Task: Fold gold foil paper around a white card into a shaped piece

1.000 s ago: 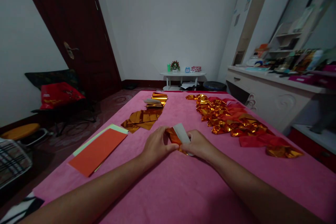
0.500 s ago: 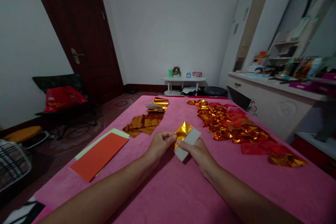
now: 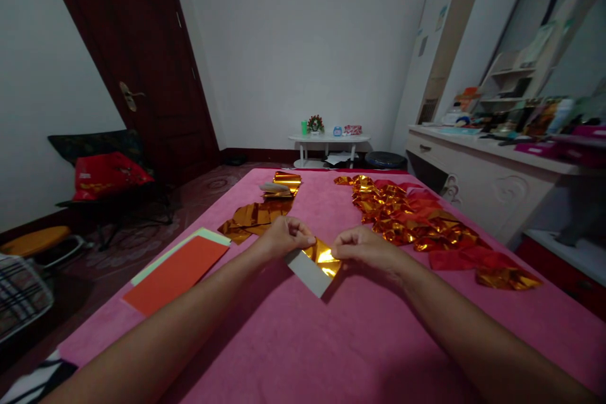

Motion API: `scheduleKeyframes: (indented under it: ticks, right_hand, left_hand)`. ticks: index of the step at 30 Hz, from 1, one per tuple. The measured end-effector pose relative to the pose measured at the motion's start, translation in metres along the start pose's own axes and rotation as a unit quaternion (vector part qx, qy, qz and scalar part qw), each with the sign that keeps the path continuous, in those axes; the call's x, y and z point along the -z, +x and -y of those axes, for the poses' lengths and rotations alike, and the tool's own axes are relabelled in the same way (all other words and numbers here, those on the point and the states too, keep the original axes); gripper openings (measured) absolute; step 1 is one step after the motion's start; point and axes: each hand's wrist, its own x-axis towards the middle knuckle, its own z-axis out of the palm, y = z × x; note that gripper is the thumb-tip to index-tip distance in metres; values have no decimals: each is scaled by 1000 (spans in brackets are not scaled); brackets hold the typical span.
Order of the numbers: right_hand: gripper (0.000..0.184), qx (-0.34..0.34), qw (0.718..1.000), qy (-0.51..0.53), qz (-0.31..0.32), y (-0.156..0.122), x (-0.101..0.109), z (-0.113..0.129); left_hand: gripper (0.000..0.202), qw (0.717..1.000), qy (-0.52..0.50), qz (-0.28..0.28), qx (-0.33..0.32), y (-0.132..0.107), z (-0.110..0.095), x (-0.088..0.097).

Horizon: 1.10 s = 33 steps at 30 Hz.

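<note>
Between my hands is a sheet of gold foil paper (image 3: 324, 259) with a pale grey backing (image 3: 310, 274), one part folded so that gold lies beside grey. My left hand (image 3: 288, 237) pinches its upper left edge between thumb and fingers. On the opposite side my right hand (image 3: 357, 246) has its fingers closed at the gold corner. Beyond my left hand, flat gold foil sheets (image 3: 249, 218) lie on the pink cloth (image 3: 303, 341). A heap of crumpled gold and red foil pieces (image 3: 392, 211) spreads to the right of my right hand.
Orange paper (image 3: 177, 271) overlaps pale green paper (image 3: 213, 235) at the left. Rolled gold foil (image 3: 287, 183) lies at the far edge. A white side table (image 3: 329, 138) stands by the wall, a cluttered dresser (image 3: 492, 164) at right, and a chair with a red bag (image 3: 111, 173) at left.
The foil paper has turned, its grey part now pointing toward the lower left. My right hand has shifted from the grey part to the gold corner; my left hand has moved slightly up.
</note>
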Motion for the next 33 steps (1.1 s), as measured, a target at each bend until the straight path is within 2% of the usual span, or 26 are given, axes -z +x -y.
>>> scheduleKeyframes:
  ticks: [3,5,9,14,18,21,23,25,27,31,33]
  right_hand:
    - [31,33,999,7,8,-1,-2,0]
    - [35,32,999,11,8,0,-2,-2]
    - [30,43,999,3,-30,1,1,-5]
    - [16,66,994,1,-84,0,-2,1]
    - [12,69,994,-10,-83,4,-6,-5]
    - [6,96,991,-82,-50,6,-3,-14]
    - [18,144,974,-169,-45,3,0,-18]
    - [32,203,946,-250,-39,-4,3,-21]
    - [39,258,915,-310,-26,-14,4,-23]
    - [33,329,853,-405,-1,-31,5,-27]
    - [29,349,832,-432,11,-35,6,-30]
  left_hand:
    - [36,999,-1,40,-13,2,3,-8]
    - [36,998,-8,61,-28,1,1,-14]
    - [35,997,-39,66,-31,-1,-9,-22]
    - [37,999,-47,23,7,-2,-10,-14]
    - [36,997,-45,54,11,1,-3,-5]
    - [33,995,-14,95,22,9,2,2]
    - [31,992,6,128,20,16,7,6]
    - [29,987,16,161,9,23,10,6]
    - [26,981,17,193,-5,30,14,4]
    - [22,975,9,221,-30,41,22,-6]
    - [18,974,17,223,-48,46,25,-12]
